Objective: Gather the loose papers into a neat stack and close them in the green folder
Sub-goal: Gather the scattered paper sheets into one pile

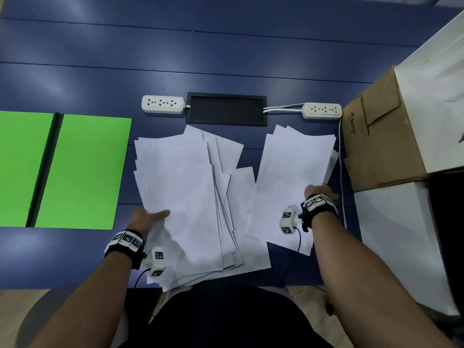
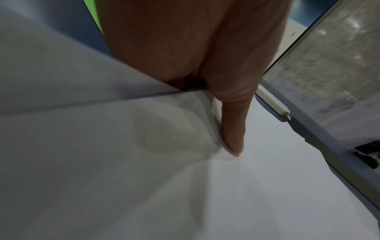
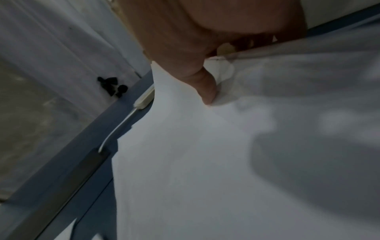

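The green folder [image 1: 82,172] lies open and flat on the left of the blue table [image 1: 226,46]. A loose, fanned pile of white papers [image 1: 180,187] sits in the middle. My left hand [image 1: 150,217] grips its left edge, with the thumb [image 2: 234,133] on top and the fingers under the sheets [image 2: 267,186]. A second, smaller pile of papers [image 1: 288,167] lies to the right. My right hand [image 1: 317,190] pinches its right edge, the thumb [image 3: 205,91] pressing on the top sheet [image 3: 195,162]. A green strip of the folder [image 2: 92,17] shows behind my left hand.
Two white power strips [image 1: 163,104] [image 1: 322,110] flank a black cable hatch [image 1: 226,109] behind the papers. A cardboard box [image 1: 376,141] and white boxes [image 1: 431,84] crowd the right edge. A white cable [image 1: 341,167] runs beside the right pile.
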The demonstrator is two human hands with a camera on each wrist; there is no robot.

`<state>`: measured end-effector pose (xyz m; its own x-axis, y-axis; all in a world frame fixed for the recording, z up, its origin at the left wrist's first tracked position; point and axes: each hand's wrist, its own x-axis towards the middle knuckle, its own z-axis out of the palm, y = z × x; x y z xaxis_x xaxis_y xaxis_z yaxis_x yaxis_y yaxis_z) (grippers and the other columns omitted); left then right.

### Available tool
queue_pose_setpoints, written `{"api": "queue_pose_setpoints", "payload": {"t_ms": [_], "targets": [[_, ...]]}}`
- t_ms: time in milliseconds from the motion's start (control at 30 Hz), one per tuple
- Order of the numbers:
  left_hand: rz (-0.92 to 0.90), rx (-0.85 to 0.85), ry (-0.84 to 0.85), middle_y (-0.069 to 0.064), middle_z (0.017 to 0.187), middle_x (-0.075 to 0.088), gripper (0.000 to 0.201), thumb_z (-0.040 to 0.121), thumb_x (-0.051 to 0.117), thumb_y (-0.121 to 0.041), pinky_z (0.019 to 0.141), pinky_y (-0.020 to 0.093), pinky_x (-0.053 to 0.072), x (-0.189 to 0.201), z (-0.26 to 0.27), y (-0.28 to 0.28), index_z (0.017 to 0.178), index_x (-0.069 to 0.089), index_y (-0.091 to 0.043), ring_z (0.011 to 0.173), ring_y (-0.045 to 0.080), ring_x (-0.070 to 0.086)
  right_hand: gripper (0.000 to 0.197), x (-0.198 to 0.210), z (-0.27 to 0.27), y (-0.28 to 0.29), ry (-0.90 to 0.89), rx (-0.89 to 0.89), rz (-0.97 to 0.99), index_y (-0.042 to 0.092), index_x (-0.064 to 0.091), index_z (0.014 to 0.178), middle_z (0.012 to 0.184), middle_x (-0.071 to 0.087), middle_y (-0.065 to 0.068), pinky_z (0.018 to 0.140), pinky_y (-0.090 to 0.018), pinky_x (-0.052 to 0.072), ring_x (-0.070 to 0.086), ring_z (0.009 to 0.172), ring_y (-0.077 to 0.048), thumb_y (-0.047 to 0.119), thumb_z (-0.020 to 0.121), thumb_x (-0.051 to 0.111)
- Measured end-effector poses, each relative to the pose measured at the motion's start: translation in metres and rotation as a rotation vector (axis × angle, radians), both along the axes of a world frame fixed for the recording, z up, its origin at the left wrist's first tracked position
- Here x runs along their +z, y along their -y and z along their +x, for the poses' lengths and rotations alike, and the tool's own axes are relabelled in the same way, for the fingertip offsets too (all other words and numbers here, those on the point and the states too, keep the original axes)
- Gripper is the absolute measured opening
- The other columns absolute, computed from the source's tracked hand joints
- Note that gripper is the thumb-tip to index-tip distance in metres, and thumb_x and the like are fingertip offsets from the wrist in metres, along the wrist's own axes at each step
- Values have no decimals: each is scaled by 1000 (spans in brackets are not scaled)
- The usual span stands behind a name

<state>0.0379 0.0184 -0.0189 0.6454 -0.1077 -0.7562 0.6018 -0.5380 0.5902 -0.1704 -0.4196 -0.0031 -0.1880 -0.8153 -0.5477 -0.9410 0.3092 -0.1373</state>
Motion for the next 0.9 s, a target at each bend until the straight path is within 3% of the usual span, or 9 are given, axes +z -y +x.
{"api": "queue_pose_setpoints", "payload": {"t_ms": [67,133,267,433,500,567,733,800,900], "targets": [[-10,-2,5,16,105,75,27,77,85,-8,91,40,53,0,1,0,101,72,-5,97,33,70,45,1,-7,4,-18,-16,44,9,51,135,149,38,-20,106,-44,42,49,127,-41,20,91,50],[11,-8,2,18,105,75,24,77,85,-9,93,44,54,0,1,1,97,73,-5,95,33,71,42,-2,-9,7,36,-4,63,5,52,131,143,47,-19,104,-42,44,50,127,-39,21,92,50],[51,1,-6,23,102,75,25,76,87,-13,92,50,55,0,1,2,91,73,0,91,36,72,44,-8,-12,7,216,19,84,4,52,137,136,57,-17,85,-34,48,57,124,-35,20,96,51],[9,1,5,21,103,72,17,78,84,-7,90,42,53,4,2,5,86,69,-6,93,33,69,56,2,-4,13,329,-115,-152,3,44,138,133,59,-20,83,-34,51,64,114,-36,5,84,59],[-17,0,13,19,104,71,17,79,82,-3,88,37,50,8,1,8,86,68,-9,92,29,66,56,17,-5,20,354,-4,-228,2,53,133,130,63,-19,92,-41,54,64,115,-36,10,79,62],[-22,7,2,20,103,71,17,79,82,-2,86,37,50,7,1,8,89,69,-6,90,29,66,40,46,-10,24,364,174,-327,0,64,121,121,68,-20,91,-37,53,66,110,-36,10,81,65],[13,-14,-4,19,99,74,22,78,85,-10,87,41,54,2,4,3,93,71,-3,89,31,69,27,144,-20,17,499,485,-533,-6,66,111,110,69,-26,89,-38,48,66,104,-35,8,88,70],[19,-22,2,15,95,74,16,80,84,-11,86,39,53,3,2,4,88,70,-6,88,30,69,26,170,-24,18,604,487,-463,-1,65,115,107,69,-17,89,-36,48,64,100,-27,10,91,69],[-7,-16,11,10,91,73,12,82,81,-7,85,36,51,6,1,5,84,69,-11,85,26,67,26,156,-22,9,664,442,-218,2,64,116,104,68,-12,87,-37,50,64,95,-25,8,91,68]]}}
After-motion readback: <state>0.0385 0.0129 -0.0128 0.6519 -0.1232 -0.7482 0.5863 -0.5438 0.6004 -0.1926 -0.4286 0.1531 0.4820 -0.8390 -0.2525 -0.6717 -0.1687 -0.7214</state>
